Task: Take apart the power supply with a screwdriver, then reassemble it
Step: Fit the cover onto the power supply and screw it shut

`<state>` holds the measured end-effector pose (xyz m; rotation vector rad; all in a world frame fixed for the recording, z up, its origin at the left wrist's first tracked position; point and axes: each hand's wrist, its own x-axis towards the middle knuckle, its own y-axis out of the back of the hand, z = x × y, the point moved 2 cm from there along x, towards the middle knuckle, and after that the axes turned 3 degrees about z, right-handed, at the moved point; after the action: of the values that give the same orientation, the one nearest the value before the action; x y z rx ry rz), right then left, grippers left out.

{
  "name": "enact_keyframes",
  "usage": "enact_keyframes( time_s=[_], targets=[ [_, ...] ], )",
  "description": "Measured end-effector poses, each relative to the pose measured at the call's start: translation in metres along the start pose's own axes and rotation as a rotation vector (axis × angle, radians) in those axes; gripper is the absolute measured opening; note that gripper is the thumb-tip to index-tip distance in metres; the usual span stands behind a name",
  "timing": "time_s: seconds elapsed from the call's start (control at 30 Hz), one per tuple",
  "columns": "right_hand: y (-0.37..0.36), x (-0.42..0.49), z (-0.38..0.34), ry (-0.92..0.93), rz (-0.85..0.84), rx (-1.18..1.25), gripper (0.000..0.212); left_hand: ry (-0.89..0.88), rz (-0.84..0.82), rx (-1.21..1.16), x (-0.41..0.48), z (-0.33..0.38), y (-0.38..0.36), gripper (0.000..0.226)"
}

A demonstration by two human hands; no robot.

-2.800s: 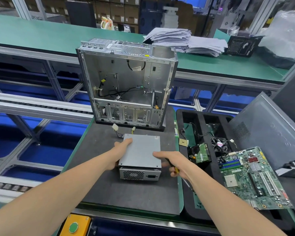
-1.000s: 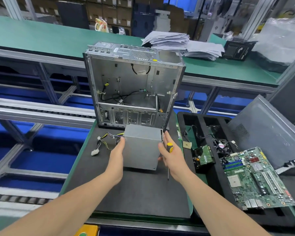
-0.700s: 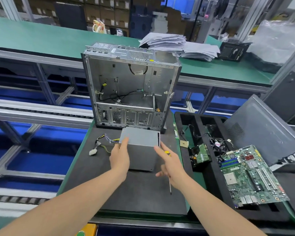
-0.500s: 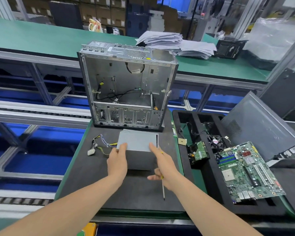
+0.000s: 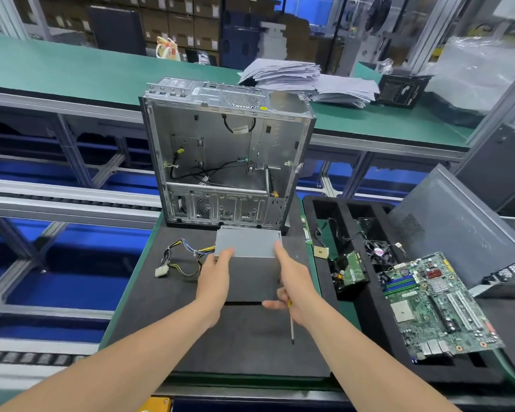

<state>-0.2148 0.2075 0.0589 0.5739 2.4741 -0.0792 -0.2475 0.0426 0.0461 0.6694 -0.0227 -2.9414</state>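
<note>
The grey metal power supply (image 5: 250, 263) stands on the dark mat (image 5: 241, 346) just in front of the open computer case (image 5: 226, 162). Its cable bundle with a white plug (image 5: 176, 260) trails off to the left. My left hand (image 5: 214, 278) rests flat against the box's left side, fingers straight. My right hand (image 5: 295, 283) touches the right side with the forefinger stretched out, while its other fingers grip a screwdriver (image 5: 291, 322) whose shaft points down toward me.
A black foam tray (image 5: 351, 209) on the right holds a hard drive (image 5: 350, 270), a fan and loose cables. A green motherboard (image 5: 431, 304) lies across it, with a grey side panel (image 5: 449, 221) leaning behind. Stacked papers (image 5: 306, 80) lie on the far green bench.
The power supply was turned from lying flat with its fan grille toward me to standing with a plain side facing me, cables now at the left. Both hands stayed on its sides.
</note>
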Motion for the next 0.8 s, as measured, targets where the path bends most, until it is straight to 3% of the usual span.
enact_keyframes(
  time_s=[0.23,0.43,0.57,0.8],
  targets=[
    [-0.002,-0.005,0.014,0.051,0.026,0.089,0.055,-0.044,-0.049,-0.114,-0.007,-0.009,0.005,0.035],
    [0.001,0.0,0.015,0.111,-0.024,0.061,0.051,-0.005,-0.092,-0.182,-0.006,-0.014,0.003,0.031],
    [0.004,0.004,0.014,0.137,-0.051,0.029,0.049,0.019,-0.028,-0.185,0.0,-0.012,-0.002,0.024],
    [-0.001,0.006,0.012,0.201,0.042,0.046,0.04,0.036,0.085,-0.23,0.003,-0.009,-0.006,0.031]
  ],
)
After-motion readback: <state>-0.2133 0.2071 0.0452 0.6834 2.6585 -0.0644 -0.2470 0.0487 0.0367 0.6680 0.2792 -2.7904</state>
